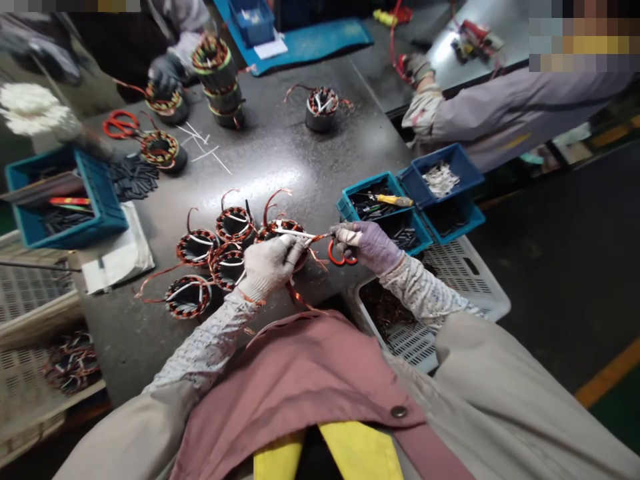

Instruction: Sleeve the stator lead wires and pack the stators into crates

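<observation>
My left hand (267, 263), in a white knit glove, is closed on the twisted copper wire (320, 237) with a white sleeve (296, 233) beside its fingers. These lie over the rim of a wound motor stator (267, 230), partly hidden by that hand. My right hand (373, 247), in a purple and grey glove, pinches the wire's other end. Red-handled scissors (345, 261) lie just below the right fingers. Several more stators (187, 297) stand close together to the left, with white strips inside and loose copper leads.
Blue bins (383, 217) with black sleeves and a yellow-handled tool stand right, above a white crate (475, 273). Another blue bin (107, 193) is at left. Across the table, a co-worker's gloved hand (167, 75) touches a stator beside a stack (223, 100); another person's arm (480, 123) reaches in at right.
</observation>
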`<act>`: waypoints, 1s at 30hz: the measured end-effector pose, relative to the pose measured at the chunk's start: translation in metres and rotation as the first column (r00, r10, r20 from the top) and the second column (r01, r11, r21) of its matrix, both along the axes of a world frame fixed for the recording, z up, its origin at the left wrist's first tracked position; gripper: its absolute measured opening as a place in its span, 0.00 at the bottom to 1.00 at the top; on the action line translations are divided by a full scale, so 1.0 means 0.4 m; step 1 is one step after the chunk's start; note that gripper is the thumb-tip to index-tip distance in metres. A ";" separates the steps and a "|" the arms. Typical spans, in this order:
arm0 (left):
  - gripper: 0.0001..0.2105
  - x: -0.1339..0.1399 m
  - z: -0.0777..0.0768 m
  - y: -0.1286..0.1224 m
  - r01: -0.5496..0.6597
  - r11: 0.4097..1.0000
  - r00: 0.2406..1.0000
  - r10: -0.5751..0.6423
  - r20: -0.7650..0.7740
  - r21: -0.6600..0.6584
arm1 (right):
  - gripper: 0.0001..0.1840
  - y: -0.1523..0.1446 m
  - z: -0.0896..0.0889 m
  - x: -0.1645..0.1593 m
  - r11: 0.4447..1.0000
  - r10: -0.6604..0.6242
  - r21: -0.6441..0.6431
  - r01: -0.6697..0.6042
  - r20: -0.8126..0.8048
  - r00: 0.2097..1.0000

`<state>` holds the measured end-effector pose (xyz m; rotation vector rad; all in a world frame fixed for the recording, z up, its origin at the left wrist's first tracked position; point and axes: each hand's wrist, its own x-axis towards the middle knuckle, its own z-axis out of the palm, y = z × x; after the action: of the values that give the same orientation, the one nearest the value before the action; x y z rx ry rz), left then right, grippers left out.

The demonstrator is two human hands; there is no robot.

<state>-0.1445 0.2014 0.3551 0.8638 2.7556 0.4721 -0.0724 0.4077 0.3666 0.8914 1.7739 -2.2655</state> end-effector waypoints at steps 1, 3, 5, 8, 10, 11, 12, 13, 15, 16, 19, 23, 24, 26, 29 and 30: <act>0.20 0.000 0.001 0.001 0.001 1.000 1.000 -0.001 0.004 -0.013 | 0.29 0.001 0.004 -0.003 0.999 0.016 0.036 -0.016 -0.010 1.000; 0.20 -0.001 0.006 0.002 0.010 0.999 1.000 -0.009 0.019 -0.034 | 0.30 0.001 0.012 -0.011 0.989 0.054 0.139 -0.049 -0.035 0.998; 0.21 -0.001 0.011 0.003 0.020 0.999 0.999 -0.019 0.032 -0.043 | 0.30 -0.002 0.017 -0.019 0.967 0.103 0.238 -0.089 -0.045 0.994; 0.22 0.001 0.016 0.003 0.020 0.998 0.999 -0.018 0.028 -0.056 | 0.29 -0.003 0.015 -0.024 0.928 0.198 0.330 -0.174 -0.040 0.979; 0.22 0.002 0.016 0.003 0.019 0.997 1.000 -0.018 0.021 -0.071 | 0.28 0.005 0.010 -0.019 0.900 0.259 0.377 -0.221 -0.052 0.965; 0.22 0.002 0.015 0.003 0.021 0.997 1.000 -0.020 0.016 -0.076 | 0.28 0.012 0.006 -0.016 0.885 0.279 0.404 -0.230 -0.066 0.958; 0.22 0.002 0.014 0.003 0.026 0.997 1.000 -0.025 0.011 -0.076 | 0.27 0.019 0.002 -0.012 0.871 0.296 0.431 -0.236 -0.077 0.952; 0.21 0.002 0.012 0.003 0.031 0.997 1.000 -0.031 0.005 -0.072 | 0.27 0.024 -0.002 -0.009 0.854 0.309 0.463 -0.238 -0.082 0.948; 0.21 0.000 0.008 0.001 0.038 0.997 0.999 -0.039 -0.009 -0.061 | 0.22 0.018 -0.011 -0.007 0.803 0.332 0.543 -0.244 -0.070 0.941; 0.21 -0.001 0.006 -0.001 0.039 0.998 0.999 -0.040 -0.016 -0.057 | 0.19 0.007 -0.016 -0.008 0.772 0.345 0.586 -0.248 -0.058 0.937; 0.19 -0.004 -0.001 -0.011 0.051 0.999 0.998 -0.052 -0.042 -0.019 | 0.11 -0.043 -0.035 -0.014 0.706 0.368 0.670 -0.230 -0.070 0.927; 0.18 -0.012 -0.013 -0.026 0.056 0.995 0.990 -0.044 -0.131 0.088 | 0.15 -0.007 -0.077 0.004 0.802 0.356 0.528 -0.278 -0.050 0.933; 0.19 -0.014 -0.015 -0.028 0.046 0.993 0.987 -0.028 -0.156 0.111 | 0.16 0.035 -0.090 0.020 0.808 0.304 0.528 -0.261 0.004 0.953; 0.19 -0.015 -0.018 -0.031 0.026 0.988 0.982 0.003 -0.187 0.153 | 0.18 0.149 -0.115 0.064 0.704 0.146 0.669 -0.239 0.193 0.970; 0.18 -0.008 -0.015 -0.032 0.002 0.977 0.981 0.038 -0.188 0.211 | 0.18 0.325 -0.158 0.118 0.321 0.015 0.745 -0.585 0.614 0.789; 0.17 -0.005 -0.013 -0.031 -0.007 0.974 0.982 0.050 -0.183 0.225 | 0.18 0.366 -0.175 0.125 0.225 0.023 0.660 -0.717 0.732 0.681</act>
<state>-0.1464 0.1888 0.3499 0.9655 2.9294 0.7558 -0.0225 0.5542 0.2967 0.8927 2.4615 -0.2729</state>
